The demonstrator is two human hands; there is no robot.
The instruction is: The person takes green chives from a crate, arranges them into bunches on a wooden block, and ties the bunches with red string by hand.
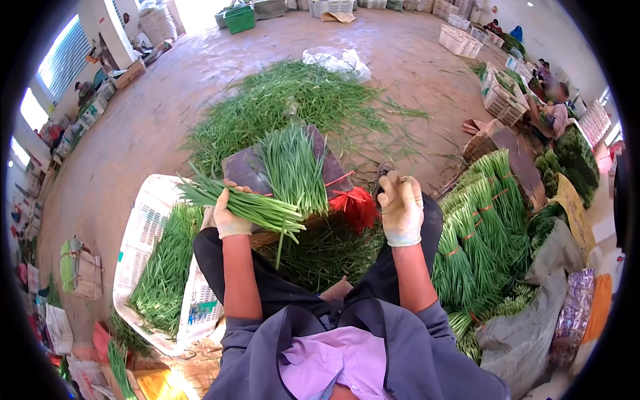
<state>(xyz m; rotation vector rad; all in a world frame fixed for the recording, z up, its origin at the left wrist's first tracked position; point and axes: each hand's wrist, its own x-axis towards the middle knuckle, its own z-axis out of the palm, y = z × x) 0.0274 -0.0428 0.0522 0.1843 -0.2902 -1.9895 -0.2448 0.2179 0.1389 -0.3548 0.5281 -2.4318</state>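
The left hand [231, 215], in a pale glove, closes around a bunch of green stalks [267, 208], fingers and thumb wrapped over its middle. The bunch slants across the near left edge of a dark board [241, 167], its pale cut ends pointing right, with one stalk dangling below; whether it touches the board cannot be told. The right hand [402, 208], gloved too, is raised above the right knee, palm up, its fingers parted and loosely bent around nothing visible.

A thicker pile of stalks [290, 167] lies on the board, running from the far edge to the near one. Red ties [355, 208] hang at the board's near right corner. Loose greens [287, 93] spread over the floor beyond the far edge. A white crate [148, 217] of greens stands left of the person; banded bunches [477, 233] are stacked on the right.
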